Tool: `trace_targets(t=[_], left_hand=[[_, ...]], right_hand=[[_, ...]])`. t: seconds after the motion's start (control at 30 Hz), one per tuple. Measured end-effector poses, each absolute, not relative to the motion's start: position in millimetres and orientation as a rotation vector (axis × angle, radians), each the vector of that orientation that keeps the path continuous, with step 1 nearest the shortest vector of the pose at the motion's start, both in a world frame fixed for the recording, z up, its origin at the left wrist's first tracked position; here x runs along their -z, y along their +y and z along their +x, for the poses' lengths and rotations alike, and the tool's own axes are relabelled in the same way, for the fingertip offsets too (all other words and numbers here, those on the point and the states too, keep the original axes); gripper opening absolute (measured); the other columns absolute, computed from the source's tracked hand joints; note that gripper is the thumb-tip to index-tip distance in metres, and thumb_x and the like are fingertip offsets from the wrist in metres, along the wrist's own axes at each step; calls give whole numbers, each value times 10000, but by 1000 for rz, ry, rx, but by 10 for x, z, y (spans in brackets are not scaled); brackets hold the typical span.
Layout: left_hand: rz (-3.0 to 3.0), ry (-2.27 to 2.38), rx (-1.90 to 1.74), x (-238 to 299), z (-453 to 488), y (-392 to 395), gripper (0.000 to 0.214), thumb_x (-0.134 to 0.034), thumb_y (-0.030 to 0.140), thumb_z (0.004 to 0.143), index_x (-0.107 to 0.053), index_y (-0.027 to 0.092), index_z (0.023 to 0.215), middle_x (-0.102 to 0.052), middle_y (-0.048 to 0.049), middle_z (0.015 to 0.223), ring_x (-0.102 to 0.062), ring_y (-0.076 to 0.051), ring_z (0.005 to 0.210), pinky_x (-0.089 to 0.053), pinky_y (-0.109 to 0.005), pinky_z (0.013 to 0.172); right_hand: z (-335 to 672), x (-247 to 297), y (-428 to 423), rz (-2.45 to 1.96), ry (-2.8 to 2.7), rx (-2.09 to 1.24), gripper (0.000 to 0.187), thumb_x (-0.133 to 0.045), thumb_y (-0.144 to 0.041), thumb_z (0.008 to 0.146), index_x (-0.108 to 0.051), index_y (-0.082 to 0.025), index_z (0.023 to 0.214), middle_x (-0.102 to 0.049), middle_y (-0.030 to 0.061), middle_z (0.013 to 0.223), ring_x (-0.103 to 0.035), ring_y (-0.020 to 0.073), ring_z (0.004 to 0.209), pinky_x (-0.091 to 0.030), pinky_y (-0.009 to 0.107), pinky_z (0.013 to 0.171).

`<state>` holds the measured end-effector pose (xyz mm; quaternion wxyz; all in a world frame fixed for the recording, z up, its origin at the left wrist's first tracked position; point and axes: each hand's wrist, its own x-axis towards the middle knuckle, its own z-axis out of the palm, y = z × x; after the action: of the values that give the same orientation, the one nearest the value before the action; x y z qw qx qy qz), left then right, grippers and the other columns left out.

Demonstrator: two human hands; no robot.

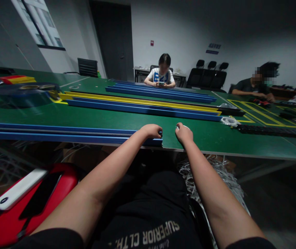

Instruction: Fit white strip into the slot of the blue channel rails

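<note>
Near the table's front edge lies a long blue rail, a lengthwise groove along it, running off to the left. My left hand is closed at its right end, fingers curled over the far side; the fingertips are partly hidden. A short gap to the right, my right hand is held above the green tabletop with fingers pinched together. A sliver of something white shows at those fingers, too small to name.
More blue rails and a yellow rail lie across the table. A white coil sits at their right end, a large dark roll at left. Two people sit beyond. A red stool stands at lower left.
</note>
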<state>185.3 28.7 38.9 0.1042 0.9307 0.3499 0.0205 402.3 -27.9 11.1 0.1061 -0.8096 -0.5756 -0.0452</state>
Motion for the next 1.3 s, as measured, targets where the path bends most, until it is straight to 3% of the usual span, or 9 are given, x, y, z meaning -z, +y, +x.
trace_targets(t=[0.8,1.3], left_hand=[[2797,1056,-87,-383,1853,274,381,-574,554,744,-724,280,962,-734,-36,917,-637,-193,778,-403,-258,609],[2814,950,-101,-384,1831,278,318,-578,445,721,-721,265,941,-729,-22,888,-615,-176,740,-363,-254,560]], right_hand=[[4033,-104,-252,-2379,-1698,118,379,-397,-394,945,-525,-287,1285,-680,87,1102,-624,230,981,-435,315,797],[4069,-52,-238,-2359,-1692,155,370,-405,-417,934,-534,-302,1261,-687,74,1079,-635,239,962,-443,315,765]])
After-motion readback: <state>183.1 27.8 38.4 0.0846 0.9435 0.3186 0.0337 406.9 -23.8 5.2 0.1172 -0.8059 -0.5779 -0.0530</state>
